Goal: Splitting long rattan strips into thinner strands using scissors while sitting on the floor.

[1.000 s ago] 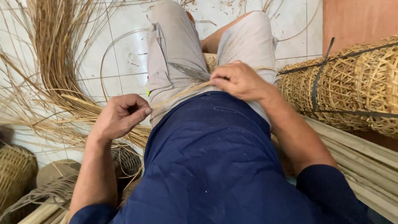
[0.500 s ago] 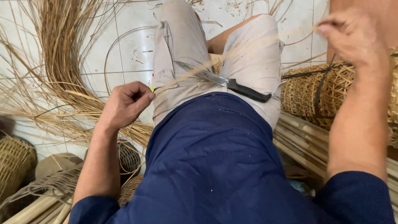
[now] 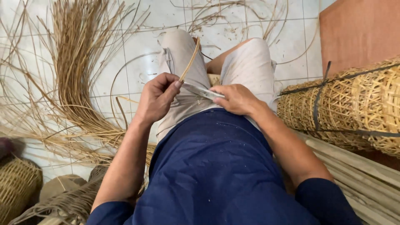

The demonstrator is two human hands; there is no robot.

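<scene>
Since half a second ago the right hand (image 3: 235, 99) has swung back from two o'clock onto the lap, and the left hand (image 3: 158, 96) has risen. In the head view, the left hand pinches a thin tan cane strip (image 3: 190, 61) that points toward twelve o'clock; the right hand closes on a steel-bladed knife (image 3: 199, 90), blade toward nine o'clock, seemingly for shaving. A loose bundle of tan cane strands (image 3: 77, 62) crowds ten o'clock, a rolled woven cane mat (image 3: 358, 104) three o'clock; white tiled floor (image 3: 137, 33) lies open ahead.

Basket-weaving workshop on white tiled floor (image 3: 258, 18). Loose cane strips (image 3: 77, 62) heaped upper left, rolled woven lattice (image 3: 354, 104) at right, finished baskets (image 3: 16, 187) lower left, split bamboo slats (image 3: 366, 175) lower right.
</scene>
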